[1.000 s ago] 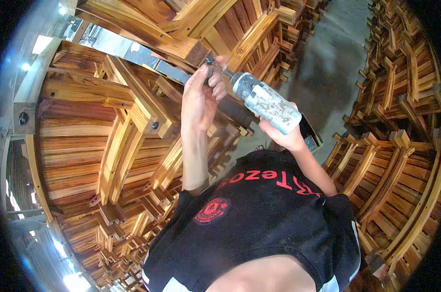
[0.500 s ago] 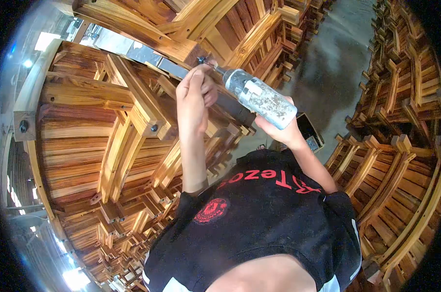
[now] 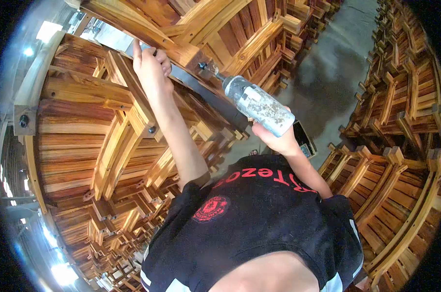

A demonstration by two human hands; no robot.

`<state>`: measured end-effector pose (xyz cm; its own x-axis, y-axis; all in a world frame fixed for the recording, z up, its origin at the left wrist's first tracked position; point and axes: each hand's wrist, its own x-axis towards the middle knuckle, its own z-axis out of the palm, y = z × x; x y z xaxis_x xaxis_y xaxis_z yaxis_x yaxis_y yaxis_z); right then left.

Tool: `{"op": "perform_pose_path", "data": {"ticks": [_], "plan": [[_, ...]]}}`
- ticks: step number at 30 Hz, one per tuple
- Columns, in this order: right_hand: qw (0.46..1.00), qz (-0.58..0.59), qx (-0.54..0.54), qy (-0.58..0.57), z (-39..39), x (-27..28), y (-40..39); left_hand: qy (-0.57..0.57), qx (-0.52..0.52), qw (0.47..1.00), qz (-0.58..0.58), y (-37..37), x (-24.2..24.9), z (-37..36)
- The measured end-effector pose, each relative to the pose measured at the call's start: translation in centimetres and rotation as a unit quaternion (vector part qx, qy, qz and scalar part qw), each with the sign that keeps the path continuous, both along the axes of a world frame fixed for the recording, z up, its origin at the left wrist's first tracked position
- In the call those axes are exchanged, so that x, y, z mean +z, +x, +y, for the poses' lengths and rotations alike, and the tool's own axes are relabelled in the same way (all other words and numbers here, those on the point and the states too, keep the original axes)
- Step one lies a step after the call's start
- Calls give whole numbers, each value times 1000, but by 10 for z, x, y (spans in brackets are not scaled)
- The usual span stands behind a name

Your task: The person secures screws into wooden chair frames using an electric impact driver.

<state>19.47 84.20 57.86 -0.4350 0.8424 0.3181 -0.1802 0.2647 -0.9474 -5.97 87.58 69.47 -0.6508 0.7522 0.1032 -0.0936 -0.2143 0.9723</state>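
Observation:
My right hand is wrapped around a power driver with a scuffed, pale, cylindrical body. The driver's nose points up and left, its tip right at a dark bolt in the end of a wooden beam. My left hand is at the lower edge of that beam, left of the bolt. One finger sticks out while the others are curled in, a small dark spot showing at them; I cannot tell what they hold.
Slatted wooden furniture frames crowd the left side, with dark bolts in some ends. More frames are stacked along the right. A grey floor aisle runs between them. A dark box sits beyond my right forearm.
My left hand has left the driver's tip and moved up and left along the beam. The driver stays in my right hand, shifted only slightly.

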Motion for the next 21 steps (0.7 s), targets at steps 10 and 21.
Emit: {"op": "perform_pose_path", "data": {"ticks": [10, 21], "plan": [[1000, -4, -3, 6, 6, 6, -19, -24, 25, 999, -21, -14, -9, 5], [998, 9, -3, -63, 3, 5, -27, 21, -2, 999, -46, -17, -27, -4]]}}
